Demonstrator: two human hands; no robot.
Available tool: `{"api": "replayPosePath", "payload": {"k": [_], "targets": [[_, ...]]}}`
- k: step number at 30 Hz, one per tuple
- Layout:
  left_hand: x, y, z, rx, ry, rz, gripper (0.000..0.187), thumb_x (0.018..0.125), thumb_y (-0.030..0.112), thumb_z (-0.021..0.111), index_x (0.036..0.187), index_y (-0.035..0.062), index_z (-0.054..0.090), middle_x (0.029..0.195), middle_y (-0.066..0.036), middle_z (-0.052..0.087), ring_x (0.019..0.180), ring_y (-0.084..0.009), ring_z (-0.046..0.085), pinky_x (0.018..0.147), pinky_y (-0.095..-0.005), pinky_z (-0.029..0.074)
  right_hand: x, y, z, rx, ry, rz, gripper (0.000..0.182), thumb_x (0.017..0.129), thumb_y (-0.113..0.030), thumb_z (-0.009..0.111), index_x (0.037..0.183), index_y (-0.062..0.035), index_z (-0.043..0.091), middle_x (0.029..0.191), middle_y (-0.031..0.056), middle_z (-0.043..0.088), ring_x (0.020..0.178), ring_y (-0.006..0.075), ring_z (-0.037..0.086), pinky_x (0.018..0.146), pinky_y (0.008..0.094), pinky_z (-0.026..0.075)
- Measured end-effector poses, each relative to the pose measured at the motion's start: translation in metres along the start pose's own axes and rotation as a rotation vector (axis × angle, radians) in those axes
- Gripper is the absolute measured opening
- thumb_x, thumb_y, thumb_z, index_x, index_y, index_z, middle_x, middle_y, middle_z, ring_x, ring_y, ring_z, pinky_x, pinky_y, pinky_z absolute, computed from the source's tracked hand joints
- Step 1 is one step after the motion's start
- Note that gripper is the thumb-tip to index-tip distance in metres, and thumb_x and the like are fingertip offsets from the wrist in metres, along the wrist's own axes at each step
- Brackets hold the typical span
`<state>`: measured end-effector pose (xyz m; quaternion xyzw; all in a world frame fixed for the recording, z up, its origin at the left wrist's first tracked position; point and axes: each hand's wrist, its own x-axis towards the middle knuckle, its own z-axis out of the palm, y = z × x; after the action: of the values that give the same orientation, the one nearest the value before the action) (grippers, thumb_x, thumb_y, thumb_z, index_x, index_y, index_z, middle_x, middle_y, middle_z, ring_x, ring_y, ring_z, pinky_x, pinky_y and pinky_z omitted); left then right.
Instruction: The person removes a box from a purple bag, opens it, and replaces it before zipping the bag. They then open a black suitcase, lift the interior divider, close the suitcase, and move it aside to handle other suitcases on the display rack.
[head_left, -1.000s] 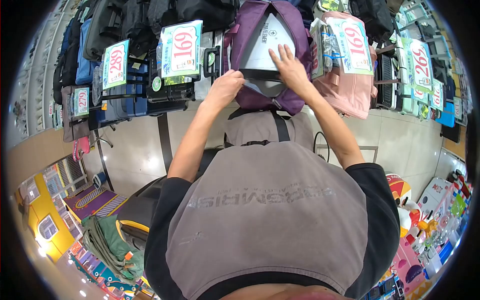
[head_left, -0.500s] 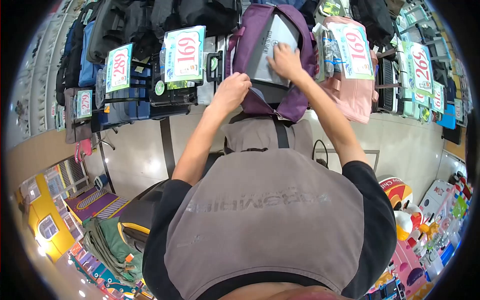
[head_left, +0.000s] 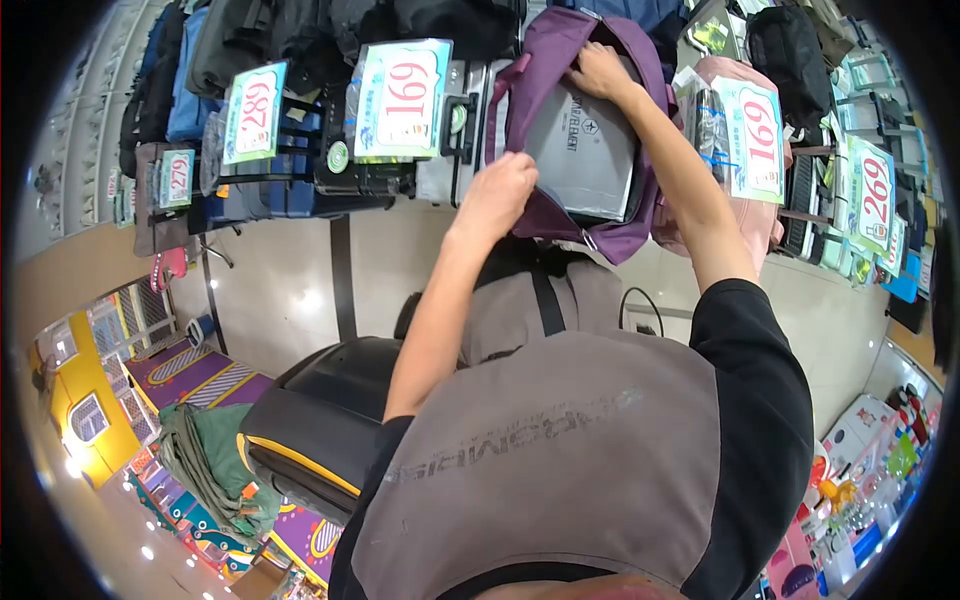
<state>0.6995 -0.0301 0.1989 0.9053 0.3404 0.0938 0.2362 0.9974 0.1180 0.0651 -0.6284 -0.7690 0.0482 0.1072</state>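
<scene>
A purple bag (head_left: 632, 237) with its zip undone lies on the display in front of me. Inside its opening rests a flat grey packet (head_left: 590, 165) with dark lettering ending in "ELEMENT" and a star logo. My left hand (head_left: 503, 195) has its fingers curled closed on the left edge of the bag's opening. My right hand (head_left: 603, 72) reaches inside, over the packet's top end, its thumb and fingers apart. Some of its fingertips are hard to make out against the bag's interior.
Luggage with price signs flanks the bag: a 169 sign (head_left: 403, 98) on the left and a pink bag (head_left: 712, 75) on the right. Behind stand dark backpacks (head_left: 300, 40). A black seat-like case (head_left: 330, 400) and green cloth (head_left: 205, 460) lie at lower left.
The grey packet, tilted before, now lies flatter and straighter in the bag. My right hand has moved from its middle up to its top end. The view has shifted, placing the bag further right.
</scene>
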Motion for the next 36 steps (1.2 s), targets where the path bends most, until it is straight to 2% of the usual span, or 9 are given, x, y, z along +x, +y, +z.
{"api": "replayPosePath", "payload": {"k": [7, 9, 11, 13, 20, 23, 27, 32, 36], "targets": [[0.013, 0.005, 0.019, -0.057, 0.001, 0.112, 0.014, 0.082, 0.005, 0.071, 0.095, 0.0013, 0.067, 0.114, -0.011, 0.063, 0.108, -0.0313, 0.061, 0.094, -0.0412, 0.051, -0.071, -0.061, -0.020, -0.013, 0.253, -0.218, 0.056, 0.096, -0.037, 0.060, 0.130, 0.0064, 0.053, 0.131, 0.0248, 0.059, 0.127, 0.0405, 0.055, 0.106, 0.0482, 0.044], [0.014, -0.004, 0.017, -0.046, 0.038, 0.128, 0.014, 0.082, 0.005, 0.070, 0.095, 0.0013, 0.067, 0.117, -0.013, 0.063, 0.111, -0.0330, 0.060, 0.096, -0.0425, 0.050, -0.119, -0.092, -0.062, 0.368, 0.166, -0.044, 0.043, 0.098, -0.026, 0.059, 0.128, 0.0040, 0.054, 0.121, 0.0246, 0.061, 0.113, 0.0422, 0.059, 0.096, 0.0460, 0.049], [0.014, -0.008, 0.015, -0.088, 0.050, 0.126, 0.014, 0.082, 0.004, 0.070, 0.095, 0.0010, 0.067, 0.130, -0.016, 0.060, 0.118, -0.0346, 0.059, 0.100, -0.0427, 0.049, -0.182, -0.123, -0.094, 0.390, 0.202, 0.106, 0.026, 0.095, -0.022, 0.064, 0.104, 0.0008, 0.057, 0.099, 0.0194, 0.060, 0.097, 0.0385, 0.061, 0.083, 0.0461, 0.050], [0.016, -0.010, 0.014, -0.100, 0.004, 0.150, 0.014, 0.082, 0.004, 0.071, 0.095, 0.0008, 0.067, 0.134, -0.016, 0.058, 0.118, -0.0357, 0.059, 0.100, -0.0430, 0.049, -0.251, -0.145, -0.094, 0.498, 0.022, 0.298, 0.027, 0.094, -0.023, 0.067, 0.099, 0.0003, 0.056, 0.093, 0.0187, 0.060, 0.089, 0.0382, 0.061, 0.079, 0.0459, 0.050], [0.001, -0.002, -0.013, -0.048, -0.044, 0.230, 0.013, 0.081, 0.001, 0.069, 0.094, 0.0011, 0.069, 0.132, -0.014, 0.060, 0.106, -0.0350, 0.063, 0.095, -0.0440, 0.049, -0.304, -0.180, -0.076, 0.669, 0.132, 0.759, 0.027, 0.095, -0.012, 0.058, 0.117, 0.0022, 0.055, 0.120, 0.0236, 0.057, 0.094, 0.0395, 0.065, 0.086, 0.0486, 0.051], [0.002, -0.007, -0.021, -0.043, -0.087, 0.194, 0.012, 0.084, 0.005, 0.069, 0.095, 0.0018, 0.070, 0.132, -0.013, 0.060, 0.112, -0.0348, 0.062, 0.096, -0.0438, 0.049, -0.293, -0.158, -0.065, 0.405, 0.196, 0.534, 0.022, 0.092, -0.006, 0.052, 0.112, 0.0016, 0.054, 0.114, 0.0245, 0.062, 0.092, 0.0413, 0.068, 0.082, 0.0521, 0.054], [0.002, -0.021, -0.014, -0.088, -0.077, 0.221, 0.009, 0.084, 0.005, 0.069, 0.092, 0.0016, 0.071, 0.131, -0.013, 0.060, 0.108, -0.0342, 0.063, 0.094, -0.0440, 0.049, -0.282, -0.134, -0.065, 0.127, -0.128, 0.465, 0.013, 0.089, -0.007, 0.053, 0.101, -0.0026, 0.053, 0.087, 0.0201, 0.070, 0.072, 0.0423, 0.069, 0.063, 0.0547, 0.055], [-0.010, -0.023, -0.010, -0.121, -0.024, 0.216, 0.014, 0.080, 0.003, 0.074, 0.092, -0.0013, 0.068, 0.127, -0.015, 0.061, 0.103, -0.0341, 0.065, 0.092, -0.0452, 0.050, -0.277, -0.096, -0.058, -0.029, -0.490, 0.091, 0.020, 0.092, -0.019, 0.055, 0.097, -0.0008, 0.061, 0.094, 0.0204, 0.065, 0.080, 0.0409, 0.068, 0.071, 0.0518, 0.055], [-0.005, -0.028, -0.018, -0.130, 0.006, 0.167, 0.014, 0.080, 0.002, 0.073, 0.092, -0.0013, 0.067, 0.131, -0.017, 0.060, 0.102, -0.0371, 0.066, 0.092, -0.0464, 0.052, -0.255, -0.100, -0.106, 0.145, -0.611, 0.138, 0.026, 0.093, -0.022, 0.057, 0.100, 0.0026, 0.060, 0.104, 0.0209, 0.057, 0.088, 0.0419, 0.063, 0.082, 0.0511, 0.050]]}}
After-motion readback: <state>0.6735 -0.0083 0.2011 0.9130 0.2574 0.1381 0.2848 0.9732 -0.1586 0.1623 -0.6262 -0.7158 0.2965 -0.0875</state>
